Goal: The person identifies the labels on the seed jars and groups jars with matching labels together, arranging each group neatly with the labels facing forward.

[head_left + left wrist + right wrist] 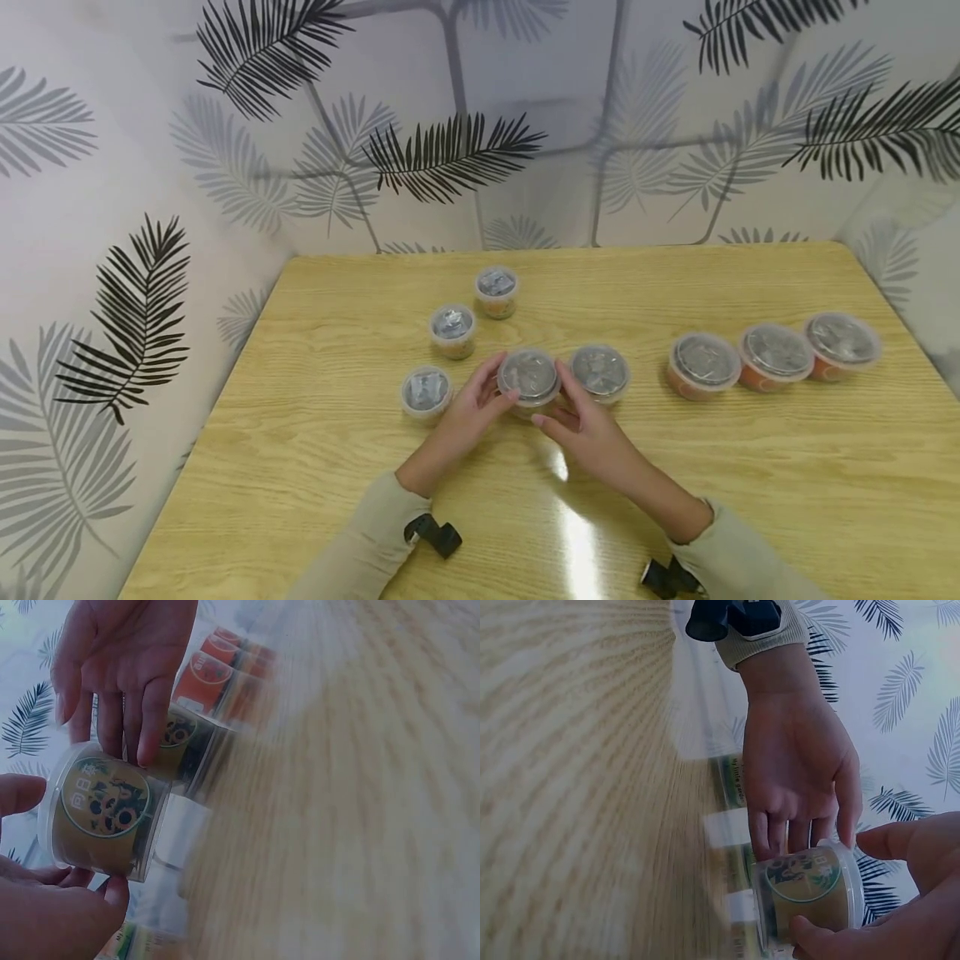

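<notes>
Both hands hold one clear plastic tub (529, 375) with a translucent lid and silvery contents under it, low over the wooden table. Its brown label (105, 814) shows a round sunflower picture in the left wrist view. My left hand (467, 414) grips its left side, thumb at the near lid rim. From the right, my right hand (596, 433) holds it, with the index finger by the lid and the thumb toward the front. A matching tub (600, 371) stands just right of it, close to the right fingers.
Left of the hands, three smaller tubs stand in a slanting row: near (426, 392), middle (453, 332) and far (497, 292). Three orange-labelled tubs, including the leftmost (702, 365), line up on the right of the table (337, 317). A leaf-patterned wall covering (525, 200) rises behind.
</notes>
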Tool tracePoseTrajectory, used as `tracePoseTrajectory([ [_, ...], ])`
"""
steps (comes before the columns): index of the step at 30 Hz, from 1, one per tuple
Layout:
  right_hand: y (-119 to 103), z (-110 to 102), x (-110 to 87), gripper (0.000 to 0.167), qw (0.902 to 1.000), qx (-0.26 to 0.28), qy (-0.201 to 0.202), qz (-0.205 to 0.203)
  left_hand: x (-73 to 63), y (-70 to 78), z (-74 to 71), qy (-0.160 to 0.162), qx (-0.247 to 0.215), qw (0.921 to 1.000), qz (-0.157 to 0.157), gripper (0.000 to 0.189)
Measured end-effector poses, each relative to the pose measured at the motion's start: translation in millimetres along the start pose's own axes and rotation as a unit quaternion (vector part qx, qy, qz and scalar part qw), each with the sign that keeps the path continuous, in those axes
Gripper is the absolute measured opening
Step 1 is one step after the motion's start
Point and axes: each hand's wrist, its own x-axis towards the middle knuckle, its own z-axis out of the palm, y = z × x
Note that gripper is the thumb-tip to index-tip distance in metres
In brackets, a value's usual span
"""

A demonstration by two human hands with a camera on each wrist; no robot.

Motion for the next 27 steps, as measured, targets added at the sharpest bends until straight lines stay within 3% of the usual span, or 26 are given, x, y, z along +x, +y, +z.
tracePoseTrajectory([
  [6, 3.7, -2.4, -0.4, 0.085, 0.9992, -0.031, -0.023, 0.005, 9.0, -18.5, -2.3, -0.003, -0.02, 0.9998, -0.001, 0.063],
  [11, 3.8, -4.7, -2.3, 0.085, 0.9988, -0.03, -0.038, 0.01, 5.6, -3.3, 3.8, -0.012, -0.025, 0.9996, -0.008, 0.063],
  [14, 3.4, -6.5, -3.0, 0.086, 0.9987, -0.036, -0.034, 0.008, 7.8, -1.6, 6.6, -0.016, -0.022, 0.9996, -0.007, 0.063],
  [22, 6.4, -10.1, -4.0, 0.091, 0.9968, -0.065, -0.032, 0.035, 21.6, -23.2, 7.9, -0.008, -0.022, 0.9997, -0.004, 0.064],
  [27, 7.1, -11.9, -5.1, 0.092, 0.9958, -0.071, -0.036, 0.045, 25.1, -25.4, 10.9, -0.004, -0.01, 0.9999, 0.002, 0.064],
])
